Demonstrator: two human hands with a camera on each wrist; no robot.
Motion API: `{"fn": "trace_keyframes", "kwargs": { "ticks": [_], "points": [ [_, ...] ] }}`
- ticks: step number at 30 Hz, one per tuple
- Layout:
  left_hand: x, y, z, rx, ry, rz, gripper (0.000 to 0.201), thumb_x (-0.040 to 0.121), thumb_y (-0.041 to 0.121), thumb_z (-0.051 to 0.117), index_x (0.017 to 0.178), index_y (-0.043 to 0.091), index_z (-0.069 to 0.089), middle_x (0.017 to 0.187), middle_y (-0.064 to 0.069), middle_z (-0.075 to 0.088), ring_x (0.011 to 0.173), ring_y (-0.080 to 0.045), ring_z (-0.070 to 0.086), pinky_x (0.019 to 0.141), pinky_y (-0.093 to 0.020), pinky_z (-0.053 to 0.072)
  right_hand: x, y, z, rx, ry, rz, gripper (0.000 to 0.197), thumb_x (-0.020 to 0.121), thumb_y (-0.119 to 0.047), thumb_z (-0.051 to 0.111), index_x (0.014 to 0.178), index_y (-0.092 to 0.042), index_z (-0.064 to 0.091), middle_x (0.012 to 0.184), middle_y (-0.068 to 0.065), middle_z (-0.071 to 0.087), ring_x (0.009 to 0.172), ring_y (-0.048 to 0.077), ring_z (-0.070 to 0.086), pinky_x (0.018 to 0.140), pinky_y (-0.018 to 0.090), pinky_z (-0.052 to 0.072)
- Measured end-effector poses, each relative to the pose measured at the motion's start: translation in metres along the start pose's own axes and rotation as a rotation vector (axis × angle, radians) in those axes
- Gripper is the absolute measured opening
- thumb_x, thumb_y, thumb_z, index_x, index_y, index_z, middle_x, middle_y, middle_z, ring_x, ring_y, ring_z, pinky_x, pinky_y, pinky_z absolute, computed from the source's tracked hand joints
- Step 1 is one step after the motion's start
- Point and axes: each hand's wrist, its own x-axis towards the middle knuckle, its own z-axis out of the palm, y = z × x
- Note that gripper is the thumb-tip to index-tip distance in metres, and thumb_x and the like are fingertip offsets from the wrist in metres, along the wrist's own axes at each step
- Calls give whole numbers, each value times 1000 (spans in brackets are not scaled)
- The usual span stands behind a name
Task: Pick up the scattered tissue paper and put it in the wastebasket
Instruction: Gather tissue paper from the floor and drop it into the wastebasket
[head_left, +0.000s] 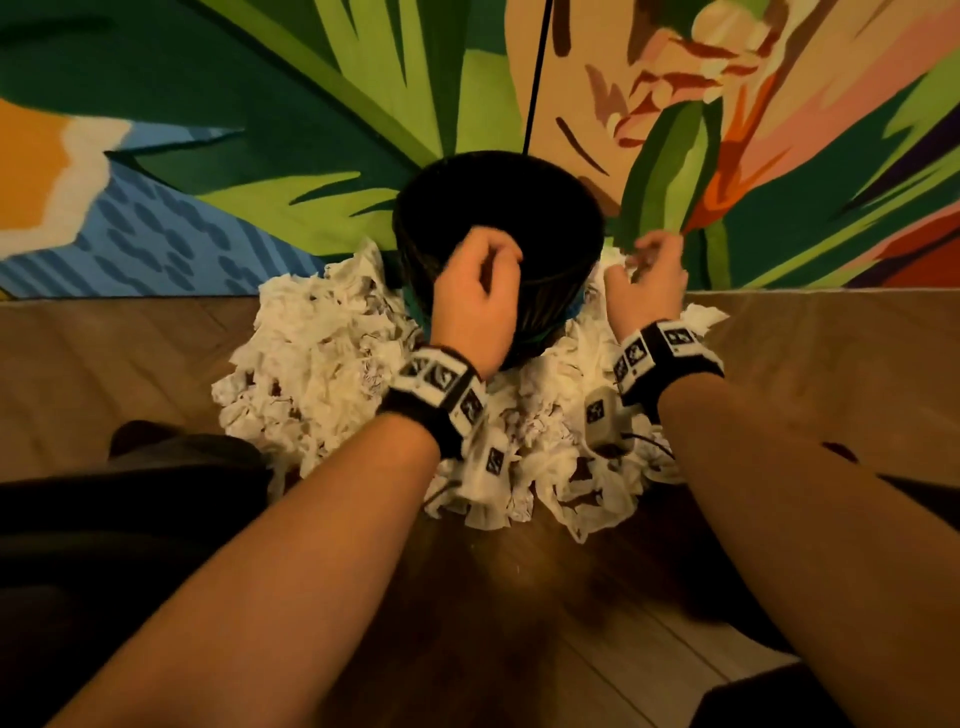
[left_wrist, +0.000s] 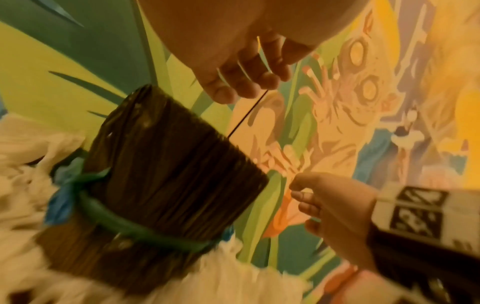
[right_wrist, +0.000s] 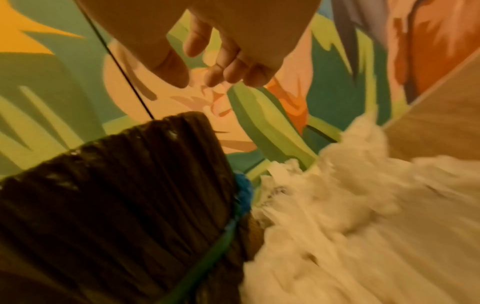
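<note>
A black-lined wastebasket stands against the painted wall, with a green band round its side. Crumpled white tissue paper is heaped on the floor all around its base. My left hand hovers in front of the basket's near wall, fingers loosely curled and holding nothing; the left wrist view shows the left hand empty. My right hand hangs just right of the basket, above the tissue there. The right wrist view shows the right hand with bent fingers and nothing in it.
A colourful mural wall rises right behind the basket, with a thin black cord running down it. Wooden floor spreads to either side. A dark clothed leg lies at the lower left.
</note>
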Motion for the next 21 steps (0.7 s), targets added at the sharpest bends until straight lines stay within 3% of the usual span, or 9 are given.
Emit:
{"fn": "trace_keyframes", "kwargs": {
  "ticks": [3, 4, 6, 9, 11, 13, 15, 17, 21],
  "points": [
    [-47, -15, -2, 71, -155, -14, 15, 97, 22, 47, 87, 23, 58, 70, 13, 53, 64, -1, 49, 60, -16, 36, -20, 30, -11, -82, -99, 53, 23, 83, -10, 58, 97, -22, 44, 89, -3, 51, 101, 30, 53, 86, 41, 46],
    [-60, -23, -6, 125, -191, -28, 15, 97, 24, 47, 87, 24, 58, 70, 15, 52, 66, 0, 50, 60, -17, 37, -28, 38, -14, -144, -144, 27, 22, 83, -9, 58, 95, -23, 46, 89, -2, 52, 98, 30, 53, 84, 41, 47],
    [-82, -42, -13, 237, -277, -95, 17, 98, 29, 46, 87, 25, 59, 71, 13, 54, 66, -2, 51, 60, -24, 42, -47, 56, -15, -258, -253, -5, 21, 84, -10, 56, 90, -29, 47, 90, -2, 53, 88, 24, 54, 70, 31, 43],
    [-108, -73, -28, 457, -427, -234, 18, 98, 33, 47, 90, 24, 60, 73, 5, 59, 65, -8, 53, 61, -29, 44, -81, 79, -9, -468, -552, 47, 19, 89, -17, 52, 90, -36, 47, 95, -6, 54, 80, 14, 54, 60, 23, 38],
    [-124, -93, -42, 615, -567, -335, 16, 97, 38, 48, 92, 26, 58, 76, 3, 62, 69, -15, 59, 62, -29, 47, -104, 92, -1, -670, -819, 60, 20, 91, -22, 50, 105, -36, 48, 109, -1, 57, 89, 17, 56, 73, 29, 47],
    [-138, -107, -54, 700, -706, -451, 17, 94, 46, 50, 95, 30, 55, 77, 3, 64, 71, -19, 63, 64, -32, 53, -123, 102, 6, -857, -1009, 10, 34, 90, -26, 50, 122, -38, 44, 126, 1, 55, 106, 24, 56, 87, 37, 49],
    [-150, -117, -61, 776, -794, -501, 22, 89, 53, 53, 97, 33, 55, 82, 3, 65, 74, -19, 62, 64, -32, 53, -135, 108, 15, -938, -1075, -44, 46, 92, -28, 49, 136, -39, 38, 137, 3, 52, 116, 28, 55, 92, 40, 48],
    [-157, -124, -64, 886, -849, -482, 25, 85, 58, 54, 96, 36, 53, 85, 4, 63, 79, -19, 60, 61, -29, 44, -142, 114, 25, -971, -1099, -73, 53, 96, -34, 46, 146, -40, 30, 139, 7, 54, 116, 30, 58, 91, 38, 49],
    [-163, -136, -55, 932, -936, -474, 40, 81, 67, 58, 104, 34, 55, 91, 5, 58, 91, -21, 60, 69, -29, 40, -145, 123, 36, -1030, -1073, -83, 52, 98, -41, 41, 148, -41, 27, 137, 12, 55, 115, 33, 59, 91, 41, 52]
  ]
}}
